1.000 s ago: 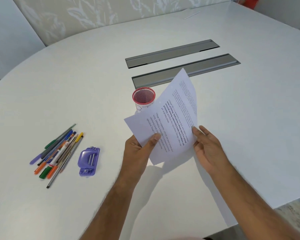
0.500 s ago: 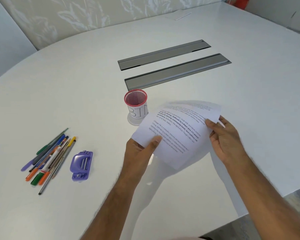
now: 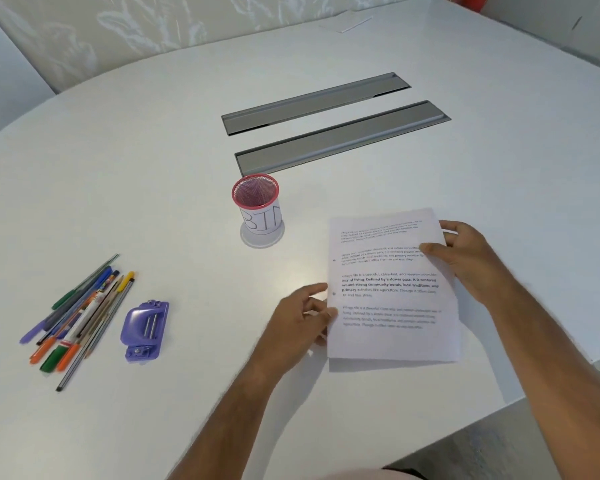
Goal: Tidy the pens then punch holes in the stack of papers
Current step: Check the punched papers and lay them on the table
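A stack of printed papers (image 3: 388, 299) lies nearly flat on the white table, in front of me to the right. My right hand (image 3: 465, 258) grips its upper right edge, thumb on top of the sheet. My left hand (image 3: 298, 323) rests at the stack's left edge, with its fingertips just touching the edge and nothing pinched. Several coloured pens (image 3: 80, 313) lie in a loose pile at the left. A purple hole punch (image 3: 144, 330) sits just right of them. A red mesh pen cup (image 3: 257, 206) labelled "BIN" stands empty in the middle.
Two long grey cable slots (image 3: 340, 140) (image 3: 312, 102) run across the table behind the cup. The table's edge (image 3: 534, 396) drops off close to the right of the papers. A white sheet (image 3: 347, 24) lies at the far side.
The papers came down from a raised, tilted hold to nearly flat on the table. My right hand slid to the upper right edge. My left thumb came off the sheet.
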